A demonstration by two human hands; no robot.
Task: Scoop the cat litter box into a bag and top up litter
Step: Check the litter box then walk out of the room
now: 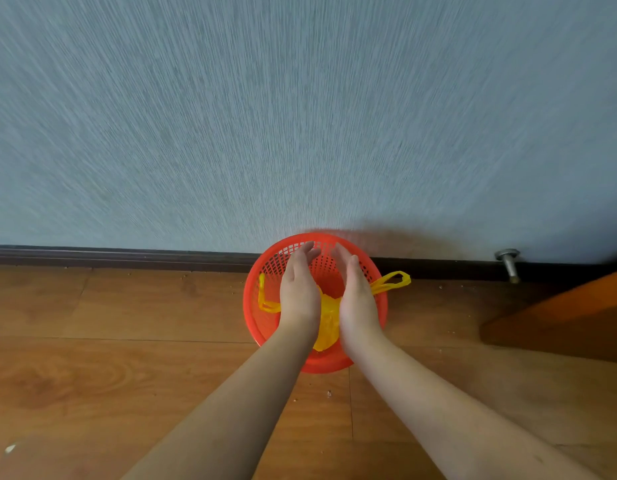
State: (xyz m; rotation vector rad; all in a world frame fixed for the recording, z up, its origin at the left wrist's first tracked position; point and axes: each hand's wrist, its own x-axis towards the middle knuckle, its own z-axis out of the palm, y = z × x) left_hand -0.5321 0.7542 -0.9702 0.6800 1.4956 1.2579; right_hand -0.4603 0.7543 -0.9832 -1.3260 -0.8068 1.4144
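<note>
Head view: both flat, unclenched hands, left hand [299, 289] and right hand [357, 296], press the yellow bag [329, 322] into the red basket [262, 327]; next, hook the handle [393, 281] at three o'clock over the rim.

Showing: one red mesh basket [262, 327], one yellow plastic bag [329, 318] inside it, two hands — left [299, 289], right [357, 299] — one metal doorstop [507, 263], scattered litter granules uncounted.

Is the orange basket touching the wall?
Cannot tell. In the head view the orange basket rim overlaps the wall line, but motion blur hides any gap.
</note>
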